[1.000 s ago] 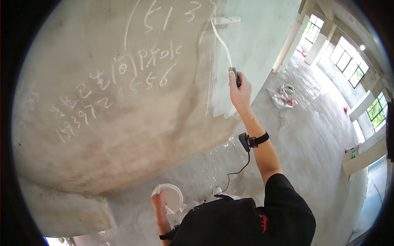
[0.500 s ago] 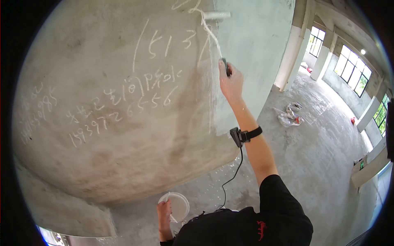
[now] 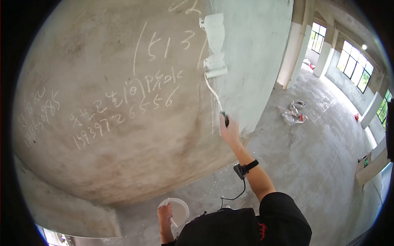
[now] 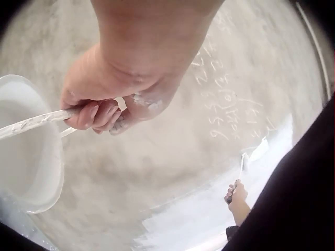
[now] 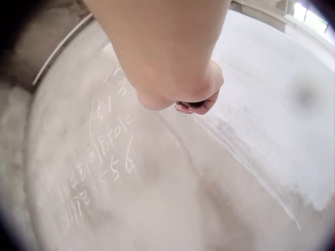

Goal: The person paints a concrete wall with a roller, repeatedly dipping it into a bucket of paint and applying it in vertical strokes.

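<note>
My right hand (image 3: 230, 130) grips the dark handle of a paint roller (image 3: 216, 73), its white sleeve lying against the wall (image 3: 164, 123). A fresh, wet-looking pale patch (image 3: 215, 33) runs above the sleeve, along the border between bare plaster and the painted strip. In the right wrist view the dark grip end (image 5: 197, 104) shows inside the curled fingers; the sleeve is hidden there. Low down, my left hand (image 3: 165, 214) holds the white handle (image 4: 36, 123) of a white bucket (image 4: 52, 196). Pale liquid fills part of the bucket, and white smears mark the hand.
Chalk writing (image 3: 123, 123) covers the bare plaster to the left. White drops speckle the concrete floor (image 3: 312, 156) along the wall's foot. A clear plastic bag (image 3: 294, 115) lies on the floor at the right, before windows (image 3: 355, 65). A cable (image 3: 236, 198) hangs from my right wrist.
The roller and my right hand have moved down the wall, leaving a bright wet patch along the paint border. My left hand keeps holding the bucket. The head view has shifted slightly.
</note>
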Demonstrator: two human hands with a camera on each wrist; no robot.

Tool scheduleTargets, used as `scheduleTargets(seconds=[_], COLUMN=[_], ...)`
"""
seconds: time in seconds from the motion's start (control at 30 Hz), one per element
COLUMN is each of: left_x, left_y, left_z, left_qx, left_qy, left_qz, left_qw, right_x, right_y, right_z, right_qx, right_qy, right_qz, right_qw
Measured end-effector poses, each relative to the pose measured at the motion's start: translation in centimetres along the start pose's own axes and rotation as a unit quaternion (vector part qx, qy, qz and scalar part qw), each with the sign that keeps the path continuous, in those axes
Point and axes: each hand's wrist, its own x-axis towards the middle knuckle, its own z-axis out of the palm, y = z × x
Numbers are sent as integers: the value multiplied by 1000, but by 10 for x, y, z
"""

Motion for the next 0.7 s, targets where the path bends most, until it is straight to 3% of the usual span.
scheduleTargets(seconds=[0.17, 0.37, 0.5, 0.7], left_x=[-5, -3, -3, 5], left_y=[1, 3, 1, -6], left_z=[-2, -1, -1, 1], left_qx=[-5, 9, -3, -18], left_qy=[-23, -19, -29, -48], left_qz=[21, 1, 4, 18], left_qw=[1000, 1000, 1000, 999], right_x=[-44, -73, -59, 2], right_y=[45, 60, 51, -15], right_z=[14, 14, 14, -6], right_qx=[-20, -1, 17, 40], right_qy=[-44, -69, -44, -47], right_qz=[56, 93, 59, 56], right_qw=[997, 993, 997, 997])
